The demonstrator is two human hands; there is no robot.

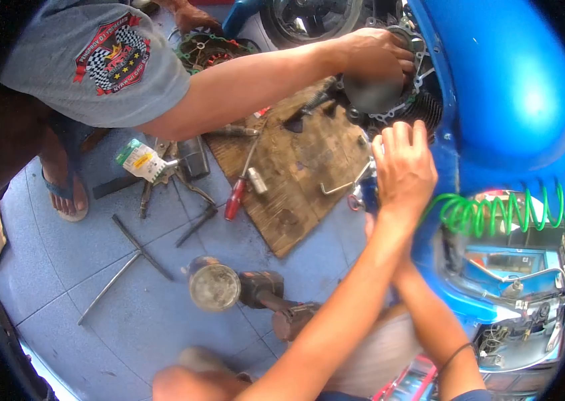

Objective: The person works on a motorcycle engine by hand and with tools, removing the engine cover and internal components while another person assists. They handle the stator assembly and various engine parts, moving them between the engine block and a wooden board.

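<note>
My left hand (404, 164) is at the lower edge of the open engine case (423, 67), beside the blue body panel (516, 87). Its fingers are curled over, and whatever lies under them is hidden. My right forearm (433, 321) passes behind my left one, so my right hand (368, 226) is almost wholly covered; only a sliver shows. Close by are a small ring-shaped red and silver piece (356, 200) and a bent hex key (336, 189). Above, a co-worker's hand (379, 57) is at a blurred round grey part (372, 93) against the engine.
A stained wooden board (296, 180) bears a red-handled screwdriver (234, 199) and a socket (256, 180). A T-handle wrench (137, 252), a mallet (194, 157), a can (215, 286) and a power tool (262, 291) lie on blue tiles. A green coiled hose (496, 214) hangs right.
</note>
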